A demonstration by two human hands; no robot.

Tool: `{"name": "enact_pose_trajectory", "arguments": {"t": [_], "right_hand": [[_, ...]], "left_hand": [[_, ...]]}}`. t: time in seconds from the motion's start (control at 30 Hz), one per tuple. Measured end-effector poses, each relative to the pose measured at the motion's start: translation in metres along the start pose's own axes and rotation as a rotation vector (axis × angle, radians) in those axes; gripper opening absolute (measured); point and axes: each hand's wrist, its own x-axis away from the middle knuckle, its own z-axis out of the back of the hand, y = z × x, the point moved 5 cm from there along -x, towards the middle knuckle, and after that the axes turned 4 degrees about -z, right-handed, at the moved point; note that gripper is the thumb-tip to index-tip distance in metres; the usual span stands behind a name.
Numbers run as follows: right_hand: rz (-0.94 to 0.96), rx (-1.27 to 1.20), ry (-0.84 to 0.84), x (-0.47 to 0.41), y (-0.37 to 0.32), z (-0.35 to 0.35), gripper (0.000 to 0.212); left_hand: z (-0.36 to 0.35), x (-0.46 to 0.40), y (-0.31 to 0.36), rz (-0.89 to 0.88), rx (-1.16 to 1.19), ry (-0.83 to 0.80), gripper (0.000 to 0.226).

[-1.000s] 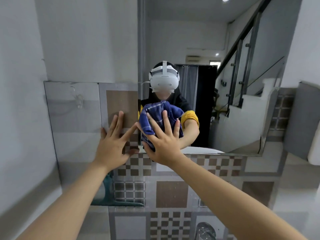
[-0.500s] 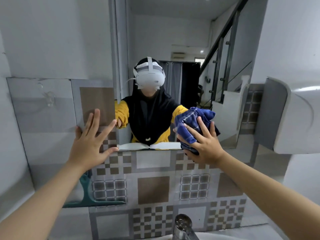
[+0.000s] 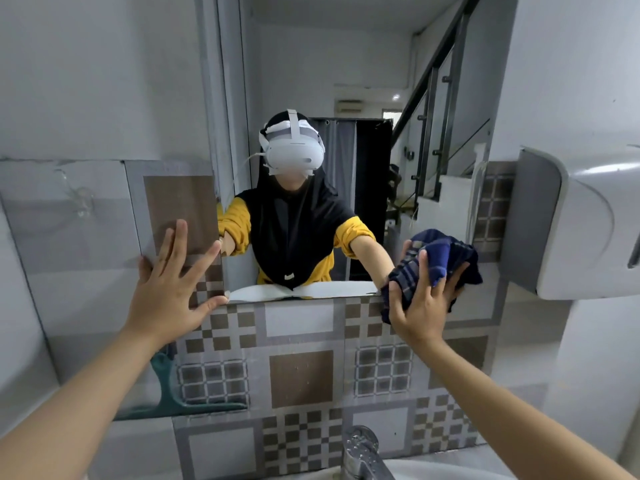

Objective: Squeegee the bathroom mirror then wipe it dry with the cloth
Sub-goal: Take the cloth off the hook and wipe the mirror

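The mirror [image 3: 374, 64] hangs on the wall ahead and reflects a person in a white headset. My right hand [image 3: 420, 304] presses a bunched dark blue checked cloth [image 3: 438, 261] against the mirror's lower right corner. My left hand [image 3: 169, 285] lies flat with fingers spread on the tiled wall, just left of the mirror's lower left corner, holding nothing. The teal squeegee [image 3: 173, 393] rests against the wall tiles below my left forearm, its blade along the ledge.
A white wall dispenser [image 3: 585, 223] juts out at the right, close to the mirror's edge. A chrome tap [image 3: 362, 452] and the white basin rim [image 3: 433, 469] sit at the bottom. Patterned grey and brown tiles [image 3: 301, 375] cover the wall under the mirror.
My right hand has swept the cloth along the mirror's lower part from near its left side to its right corner. My left hand stays flat on the wall.
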Motion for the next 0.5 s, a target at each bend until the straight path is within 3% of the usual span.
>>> {"name": "enact_pose_trajectory", "arguments": {"t": [0.17, 0.5], "right_hand": [[-0.157, -0.172, 0.039, 0.025, -0.037, -0.020, 0.073], [-0.020, -0.241, -0.045, 0.087, -0.162, -0.072, 0.072]], "left_hand": [[0.001, 0.001, 0.001, -0.005, 0.025, -0.012, 0.084], [0.008, 0.002, 0.002, -0.019, 0.191, -0.043, 0.083]]}}
